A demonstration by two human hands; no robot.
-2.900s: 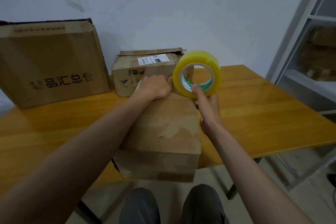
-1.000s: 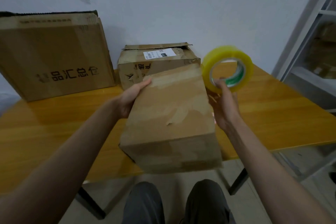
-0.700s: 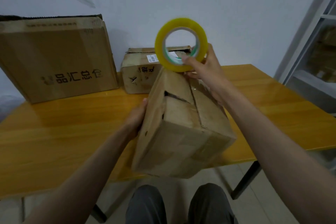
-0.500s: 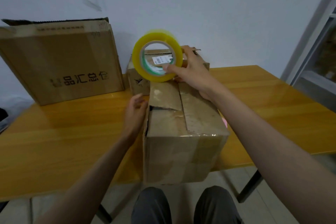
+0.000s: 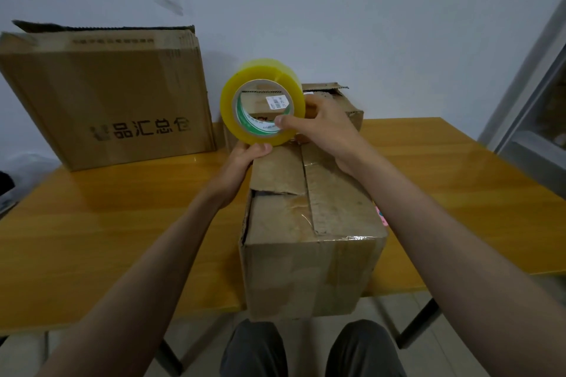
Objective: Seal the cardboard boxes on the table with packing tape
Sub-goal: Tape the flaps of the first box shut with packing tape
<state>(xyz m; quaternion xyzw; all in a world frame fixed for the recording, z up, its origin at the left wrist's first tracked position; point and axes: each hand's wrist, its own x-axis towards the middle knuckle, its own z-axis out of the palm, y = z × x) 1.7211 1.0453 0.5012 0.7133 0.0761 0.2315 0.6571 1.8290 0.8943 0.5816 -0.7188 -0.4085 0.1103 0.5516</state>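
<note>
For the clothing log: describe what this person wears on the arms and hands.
Nothing shows on either arm: both forearms are bare up to the frame edge, with no sleeve in view. The left hand and right hand carry no gloves, rings, watch or bands that can be seen. Dark grey trousers cover the knees below.

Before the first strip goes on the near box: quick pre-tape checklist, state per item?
1. Tape roll in hand: ok. Right hand pinches it, thumb inside the core.
2. Free tape end found: cannot tell. Left hand touches the roll's lower edge; no loose end shows.
3. Near box flaps closed: not ok. The left flap is torn and gapped at the left edge.
4. Box supported: ok. It sits on the table, near face overhanging the front edge.
5. Box held steady: not ok. Neither hand has a grip on it.
6. Seam reachable: ok. The roll hovers at the seam's far end.
</note>
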